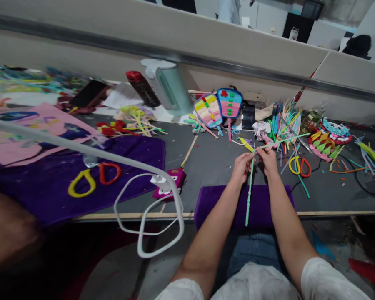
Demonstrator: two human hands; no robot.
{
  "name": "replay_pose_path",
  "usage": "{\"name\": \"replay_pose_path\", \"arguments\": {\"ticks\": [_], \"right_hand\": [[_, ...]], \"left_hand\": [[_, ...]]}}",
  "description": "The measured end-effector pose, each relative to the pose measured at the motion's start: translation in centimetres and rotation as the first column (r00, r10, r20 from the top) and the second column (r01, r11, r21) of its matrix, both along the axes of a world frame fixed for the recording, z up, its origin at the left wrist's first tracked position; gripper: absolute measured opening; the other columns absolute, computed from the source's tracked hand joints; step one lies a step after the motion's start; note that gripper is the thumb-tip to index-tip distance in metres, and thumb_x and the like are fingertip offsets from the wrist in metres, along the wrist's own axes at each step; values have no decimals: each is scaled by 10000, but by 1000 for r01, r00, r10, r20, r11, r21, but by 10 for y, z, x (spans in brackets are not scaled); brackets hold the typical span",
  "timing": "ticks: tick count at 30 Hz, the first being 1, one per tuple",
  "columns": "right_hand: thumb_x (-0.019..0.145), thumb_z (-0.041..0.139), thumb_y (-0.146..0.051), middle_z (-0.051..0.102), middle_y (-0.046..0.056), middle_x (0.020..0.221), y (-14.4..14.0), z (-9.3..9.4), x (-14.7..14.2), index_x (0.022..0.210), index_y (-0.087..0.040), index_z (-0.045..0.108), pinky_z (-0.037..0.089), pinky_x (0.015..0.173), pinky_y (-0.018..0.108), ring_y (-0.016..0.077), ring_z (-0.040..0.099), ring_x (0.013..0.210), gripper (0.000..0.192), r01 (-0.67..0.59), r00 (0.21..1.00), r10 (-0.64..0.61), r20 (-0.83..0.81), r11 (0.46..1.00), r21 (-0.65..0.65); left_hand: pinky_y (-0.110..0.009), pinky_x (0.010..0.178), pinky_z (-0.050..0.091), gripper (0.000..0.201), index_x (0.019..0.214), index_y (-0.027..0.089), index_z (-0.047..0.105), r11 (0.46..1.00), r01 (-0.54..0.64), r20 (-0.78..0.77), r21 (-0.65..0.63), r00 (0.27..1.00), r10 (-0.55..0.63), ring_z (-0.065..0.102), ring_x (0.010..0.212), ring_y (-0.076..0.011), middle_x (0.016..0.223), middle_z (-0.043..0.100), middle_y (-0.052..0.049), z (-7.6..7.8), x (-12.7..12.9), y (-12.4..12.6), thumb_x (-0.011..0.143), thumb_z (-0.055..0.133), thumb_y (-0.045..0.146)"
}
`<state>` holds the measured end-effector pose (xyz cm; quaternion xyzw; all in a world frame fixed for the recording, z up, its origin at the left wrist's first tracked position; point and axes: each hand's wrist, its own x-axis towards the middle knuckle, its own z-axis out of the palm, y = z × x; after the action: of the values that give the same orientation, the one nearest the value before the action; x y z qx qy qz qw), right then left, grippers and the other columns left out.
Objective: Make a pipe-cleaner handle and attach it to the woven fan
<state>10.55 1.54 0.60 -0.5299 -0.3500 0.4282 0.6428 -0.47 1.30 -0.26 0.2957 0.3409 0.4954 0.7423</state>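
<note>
Both my hands meet above the dark grey table (212, 162), pinching pipe cleaners at one spot. My left hand (242, 166) grips near the yellow pipe cleaner (246, 144) that sticks out up and to the left. My right hand (268, 159) pinches the same junction, from which a light green pipe cleaner (284, 140) runs up to the right. A twisted mint-green length (249, 192) hangs down from my fingers over a purple cloth (212, 200) at the table's front edge.
Scissors with yellow and red handles (298, 166) lie right of my hands; a second pair (92, 178) rests on a large purple cloth (137, 158). A pink glue gun (171, 181) with a white cable (143, 233), two decorated fans (218, 106), and pipe-cleaner bundles (284, 116) surround.
</note>
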Motion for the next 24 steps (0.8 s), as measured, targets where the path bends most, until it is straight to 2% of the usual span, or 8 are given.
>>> {"name": "replay_pose_path", "arguments": {"ticks": [8, 16, 24], "right_hand": [[627, 726, -457, 559, -55, 585, 2, -5, 2, 725, -179, 632, 283, 454, 205, 67, 393, 488, 310, -2, 999, 2, 40, 1000, 7], [633, 721, -438, 511, -65, 532, 2, -2, 2, 689, -176, 624, 251, 443, 213, 64, 344, 463, 285, -13, 997, 12, 73, 1000, 13], [630, 713, -452, 562, -38, 593, 4, -3, 1, 719, -165, 620, 345, 508, 224, 97, 456, 552, 315, -44, 992, 40, 116, 998, 40]], "left_hand": [[-173, 343, 287, 337, 773, 144, 612, 1000, -1, 12, 13, 1000, 1, 433, 357, -46, 601, 641, -1, -2, 0, 2, 587, 780, 370], [-174, 340, 280, 366, 776, 145, 612, 1000, -7, 19, 28, 1000, 7, 433, 359, -46, 620, 653, -15, -5, 1, 7, 616, 780, 428], [-167, 338, 294, 343, 752, 145, 605, 1000, -4, 20, 21, 1000, 4, 437, 356, -46, 590, 636, 4, -5, 1, 9, 594, 781, 394]]}}
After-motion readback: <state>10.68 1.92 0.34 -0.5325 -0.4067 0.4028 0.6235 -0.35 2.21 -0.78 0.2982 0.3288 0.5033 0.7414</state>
